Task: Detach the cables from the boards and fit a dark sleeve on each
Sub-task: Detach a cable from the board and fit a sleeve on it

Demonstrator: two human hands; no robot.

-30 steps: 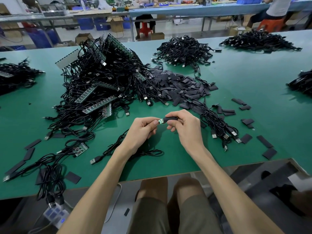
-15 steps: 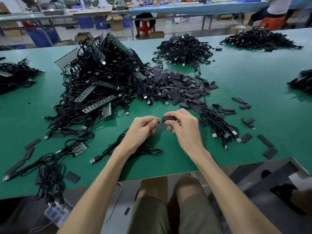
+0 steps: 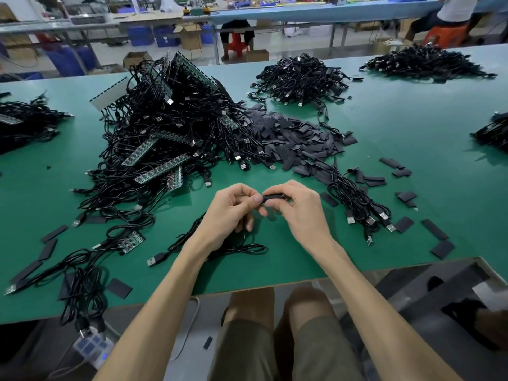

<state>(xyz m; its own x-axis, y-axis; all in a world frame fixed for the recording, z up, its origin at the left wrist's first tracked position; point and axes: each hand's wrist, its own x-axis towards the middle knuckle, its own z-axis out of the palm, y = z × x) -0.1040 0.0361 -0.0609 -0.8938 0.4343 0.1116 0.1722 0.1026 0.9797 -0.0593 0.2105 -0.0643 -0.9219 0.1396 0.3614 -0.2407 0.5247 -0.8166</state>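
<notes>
Head view: looked down across a wide green table (image 3: 412, 127). Found the largest mass at back left, a tangled heap of black cables and green boards (image 3: 165, 125), with strips tilted at all angles. Saw a flat spread of loose sleeves (image 3: 291, 138) just right of it, touching its edge. Noted further back a centre cable pile (image 3: 299, 78) and a right cable pile (image 3: 423, 61), well apart from each other. Noticed a smaller bundle of cables (image 3: 357, 199) near the right wrist, plugs fanned toward the front edge, with scattered single sleeves (image 3: 437, 229) beyond.

Found both hands together above the near middle of the table. Saw left hand (image 3: 231, 213) curled, thumb and forefinger pinching the cable (image 3: 242, 247) right at the mouth of the dark sleeve (image 3: 275, 198); could not make out the cable's end, hidden by fingers. Saw right hand (image 3: 299, 213) pinching the dark sleeve between thumb and fingertips, held level, clear of the table. Traced slack looping on the table under the left wrist, out to a plug (image 3: 156, 259) at front left. Spotted a small single board (image 3: 132, 241) left of that.
</notes>
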